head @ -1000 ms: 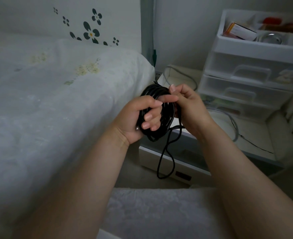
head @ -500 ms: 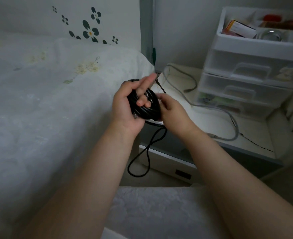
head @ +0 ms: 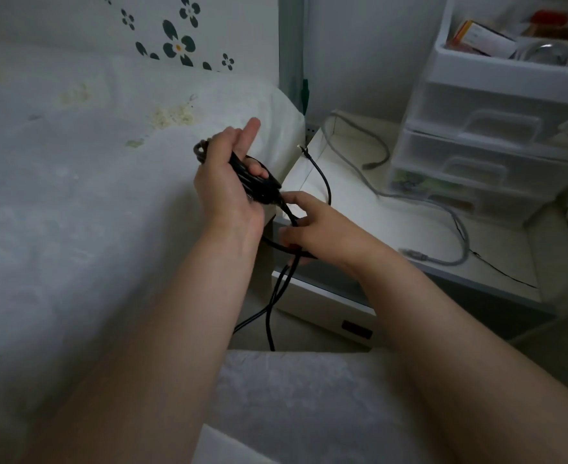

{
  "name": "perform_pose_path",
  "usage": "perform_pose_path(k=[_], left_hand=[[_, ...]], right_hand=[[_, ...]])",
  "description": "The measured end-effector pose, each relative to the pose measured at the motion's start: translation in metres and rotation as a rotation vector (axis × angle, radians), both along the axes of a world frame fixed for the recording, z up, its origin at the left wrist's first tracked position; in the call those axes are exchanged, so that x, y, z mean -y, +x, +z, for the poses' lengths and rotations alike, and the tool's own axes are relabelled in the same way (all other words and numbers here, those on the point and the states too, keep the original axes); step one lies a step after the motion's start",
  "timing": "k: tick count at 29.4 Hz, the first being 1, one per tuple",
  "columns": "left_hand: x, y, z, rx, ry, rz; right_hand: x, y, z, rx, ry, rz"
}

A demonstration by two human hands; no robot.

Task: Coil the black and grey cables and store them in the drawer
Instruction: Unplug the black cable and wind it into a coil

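My left hand grips a bundle of black cable coils, forefinger stretched out, above the edge of the bed. Just below and to the right, my right hand pinches the loose run of the same black cable. One strand arcs up to a free plug end near the table corner; two strands hang down toward the floor. The grey cable lies uncoiled in a long curve on the white bedside table. The clear plastic drawer unit stands at the back right, its drawers closed.
A white quilted bed fills the left. The top tray of the drawer unit holds a box and small items. A thin black wire lies on the table's right side. A pale cushion sits below my arms.
Both hands have shifted left and lower. The right hand has come off the coil and slid down the loose strand; a free plug end now arcs up by the table corner.
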State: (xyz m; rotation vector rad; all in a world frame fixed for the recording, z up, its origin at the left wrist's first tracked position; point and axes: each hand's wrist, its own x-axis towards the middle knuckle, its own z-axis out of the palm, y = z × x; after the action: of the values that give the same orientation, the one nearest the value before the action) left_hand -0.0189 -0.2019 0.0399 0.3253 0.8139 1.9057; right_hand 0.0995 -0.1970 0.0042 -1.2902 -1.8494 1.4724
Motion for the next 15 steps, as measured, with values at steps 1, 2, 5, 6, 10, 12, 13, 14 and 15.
perform_pose_path(k=[1, 2, 5, 6, 10, 12, 13, 14, 15], left_hand=[[-0.001, -0.001, -0.001, -0.023, 0.004, 0.015], [-0.003, -0.002, -0.002, -0.039, 0.008, 0.028], [-0.006, -0.008, -0.002, -0.061, 0.027, 0.077], [-0.007, -0.01, -0.001, -0.081, 0.031, 0.103], [-0.01, -0.01, -0.001, -0.132, 0.027, 0.211], [-0.011, -0.007, -0.001, -0.183, 0.017, 0.235], [-0.01, -0.004, -0.002, -0.233, 0.014, 0.244], [-0.01, -0.001, -0.004, -0.294, 0.018, 0.258], [-0.01, 0.0, -0.005, -0.366, 0.022, 0.275]], right_hand=[[0.0, -0.001, 0.0, -0.038, -0.051, 0.011], [0.002, -0.003, -0.001, -0.068, -0.079, 0.037], [0.003, -0.006, -0.009, -0.089, -0.058, 0.173], [0.003, -0.005, -0.01, -0.089, -0.045, 0.22], [0.005, -0.01, -0.008, -0.041, 0.041, 0.227], [0.006, -0.017, -0.008, 0.109, 0.144, 0.184], [0.008, -0.02, -0.007, 0.205, 0.175, 0.182], [0.01, -0.023, -0.008, 0.28, 0.183, 0.193], [0.011, -0.024, -0.009, 0.337, 0.178, 0.216]])
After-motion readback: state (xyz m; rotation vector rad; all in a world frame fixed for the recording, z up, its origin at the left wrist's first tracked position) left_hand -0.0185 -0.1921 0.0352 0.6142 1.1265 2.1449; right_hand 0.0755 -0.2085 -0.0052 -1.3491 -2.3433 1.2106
